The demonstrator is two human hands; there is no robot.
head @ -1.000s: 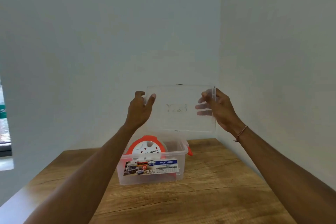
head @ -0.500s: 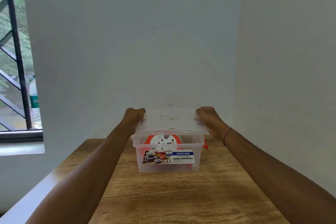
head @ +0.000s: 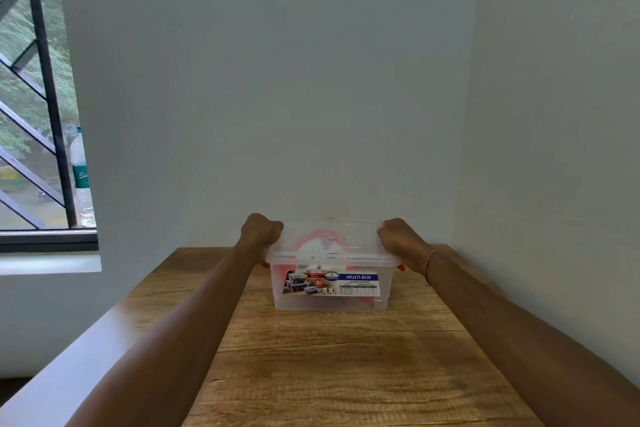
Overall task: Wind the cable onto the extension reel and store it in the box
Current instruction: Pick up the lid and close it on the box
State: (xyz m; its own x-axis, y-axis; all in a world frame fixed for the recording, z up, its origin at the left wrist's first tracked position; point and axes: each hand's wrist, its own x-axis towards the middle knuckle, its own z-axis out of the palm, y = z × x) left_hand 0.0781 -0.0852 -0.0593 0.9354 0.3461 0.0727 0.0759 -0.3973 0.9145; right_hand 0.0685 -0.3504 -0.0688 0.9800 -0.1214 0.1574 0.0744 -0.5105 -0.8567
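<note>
Box (head: 330, 302) on table (head: 346, 367) near far wall corner; reel (head: 318, 246) inside box, lid (head: 329, 236) on top; left hand (head: 260, 231) at lid's left end, right hand (head: 398, 236) at right end; bottle (head: 80, 177) on window ledge far left

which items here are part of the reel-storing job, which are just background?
Job: clear lid, gripped at its ends by left hand and right hand; clear storage box; orange extension reel inside.

Background: wooden table; water bottle on window sill; window grille.

A plain room in a home: bare pale painted walls (head: 277, 80) meet in a corner behind a brown wood-grain worktop (head: 329, 357), beside a black-barred window (head: 38, 97) with a clear plastic bottle (head: 80, 177) on its sill.
</note>
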